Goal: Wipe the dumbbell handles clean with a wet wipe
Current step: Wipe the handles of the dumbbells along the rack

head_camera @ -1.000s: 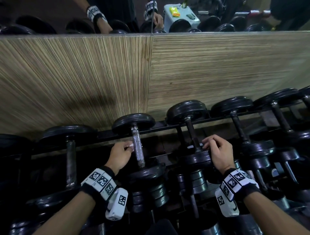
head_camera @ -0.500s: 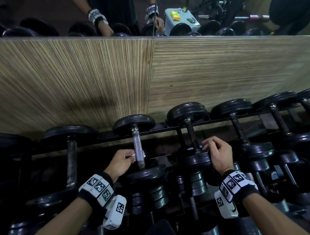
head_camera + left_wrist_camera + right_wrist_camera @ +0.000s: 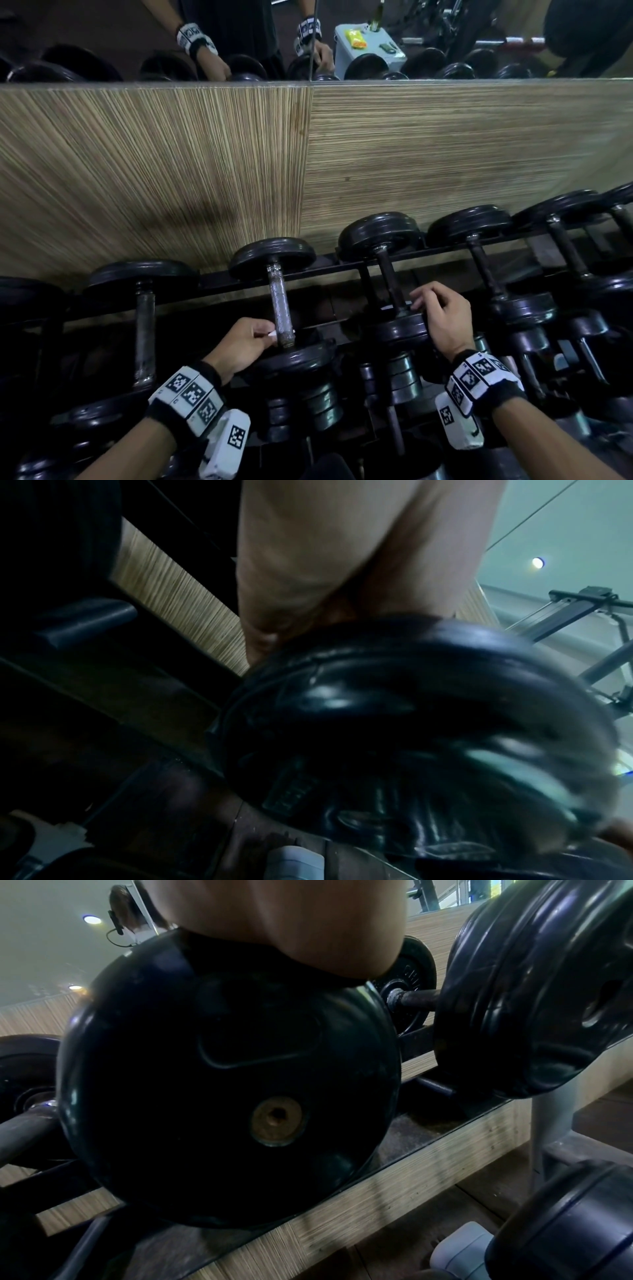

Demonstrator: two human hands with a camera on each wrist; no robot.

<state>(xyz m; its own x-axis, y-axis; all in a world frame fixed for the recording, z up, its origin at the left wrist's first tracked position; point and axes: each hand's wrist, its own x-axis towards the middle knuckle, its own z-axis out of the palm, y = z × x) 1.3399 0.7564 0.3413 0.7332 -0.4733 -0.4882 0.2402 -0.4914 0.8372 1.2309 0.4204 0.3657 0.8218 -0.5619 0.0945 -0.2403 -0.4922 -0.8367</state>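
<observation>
Black dumbbells lie in a row on a dark rack (image 3: pixel 342 265). My left hand (image 3: pixel 245 342) grips the near end of one dumbbell's metal handle (image 3: pixel 280 301) through a white wet wipe (image 3: pixel 273 334), of which only a small edge shows. In the left wrist view the palm (image 3: pixel 325 561) sits just above that dumbbell's near black plate (image 3: pixel 411 737). My right hand (image 3: pixel 442 317) rests with curled fingers over the near plate (image 3: pixel 397 330) of the neighbouring dumbbell, whose dark handle (image 3: pixel 388 277) runs away from me. That plate (image 3: pixel 222 1083) fills the right wrist view.
A striped wooden wall panel (image 3: pixel 308 164) rises right behind the rack, with a mirror above it. More dumbbells (image 3: pixel 479 260) lie to the right and one (image 3: pixel 144 325) to the left. A lower tier of dumbbells (image 3: pixel 308 404) sits under my wrists.
My left hand has slid down the handle toward me, to its near end by the plate. The right hand has stayed on the neighbouring plate.
</observation>
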